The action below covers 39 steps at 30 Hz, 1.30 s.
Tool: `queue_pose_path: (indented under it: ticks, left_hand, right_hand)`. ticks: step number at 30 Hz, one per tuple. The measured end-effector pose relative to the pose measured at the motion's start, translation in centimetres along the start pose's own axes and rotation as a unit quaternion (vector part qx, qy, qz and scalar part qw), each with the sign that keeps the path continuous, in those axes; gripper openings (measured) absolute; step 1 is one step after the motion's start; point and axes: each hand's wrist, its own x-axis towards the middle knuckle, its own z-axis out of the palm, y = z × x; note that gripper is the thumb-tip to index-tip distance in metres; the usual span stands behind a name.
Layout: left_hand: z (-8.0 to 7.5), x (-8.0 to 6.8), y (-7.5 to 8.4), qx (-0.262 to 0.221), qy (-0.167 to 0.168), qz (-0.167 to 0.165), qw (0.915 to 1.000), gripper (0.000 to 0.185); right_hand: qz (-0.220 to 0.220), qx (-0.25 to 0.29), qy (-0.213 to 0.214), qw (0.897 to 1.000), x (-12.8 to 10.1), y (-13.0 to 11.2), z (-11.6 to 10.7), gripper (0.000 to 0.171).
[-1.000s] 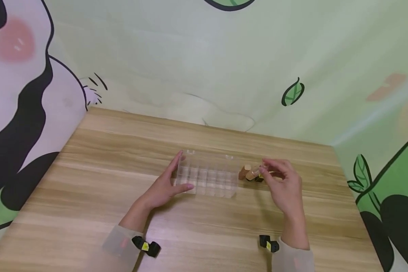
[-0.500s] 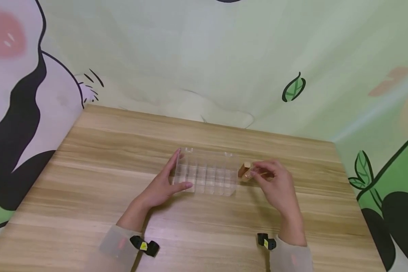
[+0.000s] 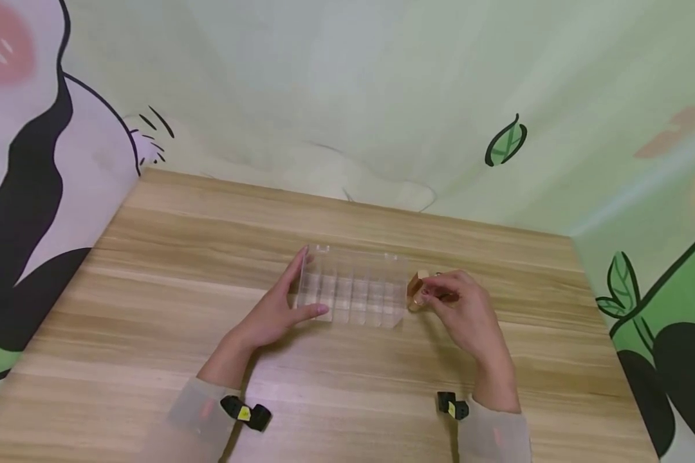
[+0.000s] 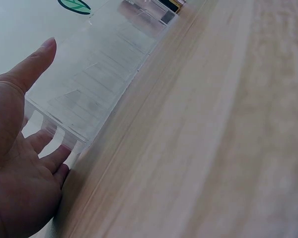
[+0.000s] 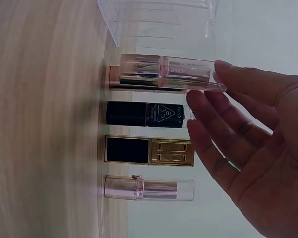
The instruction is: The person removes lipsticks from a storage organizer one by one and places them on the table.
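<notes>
A clear plastic organizer [image 3: 353, 292] with rows of compartments stands on the table. My left hand [image 3: 275, 315] grips its left end, thumb along the front and the other fingers round the side. Just off the opposite end, my right hand [image 3: 466, 312] pinches a lipstick [image 5: 164, 72] by its clear cap between thumb and fingertips. The held lipstick is pinkish and overlaps a rose-gold one [image 5: 114, 79] in the right wrist view. Beside these stand a black lipstick [image 5: 129, 114], a black-and-gold one [image 5: 171, 151] and another pink, clear-capped lipstick [image 5: 159, 189].
The wood-grain table [image 3: 336, 392] meets a pale green wall covering [image 3: 336, 96] with cartoon panda and leaf prints at the back and sides. Both forearms wear light sleeves [image 3: 492, 434] with small black devices at the wrists.
My right hand has shifted a little left with the pinched lipstick, closer to the organizer's right end. My left hand keeps its grip on the organizer. The head view has tilted slightly.
</notes>
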Motion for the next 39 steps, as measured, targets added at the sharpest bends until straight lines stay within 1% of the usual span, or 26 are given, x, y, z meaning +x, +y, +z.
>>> queue_pose_path:
  ticks: [10,14,26,39]
  left_hand:
    - [-0.14,0.43,0.29,-0.005,0.003,0.007,1.0,0.114]
    - [-0.13,0.46,0.32,-0.005,0.001,0.01,0.9999,0.113]
    - [-0.04,0.16,0.41,0.006,0.0,0.001,1.0,0.115]
    - [0.09,0.17,0.26,0.005,0.001,0.001,1.0,0.115]
  right_hand:
    - [0.006,-0.008,-0.024,1.0,0.39,-0.2,0.0,0.026]
    - [0.007,-0.008,-0.027,1.0,0.41,-0.13,0.11,0.026]
    - [0.019,-0.016,-0.033,0.999,0.21,0.04,0.28,0.024]
    - [0.009,-0.013,-0.036,0.999,0.14,0.4,0.26,0.024]
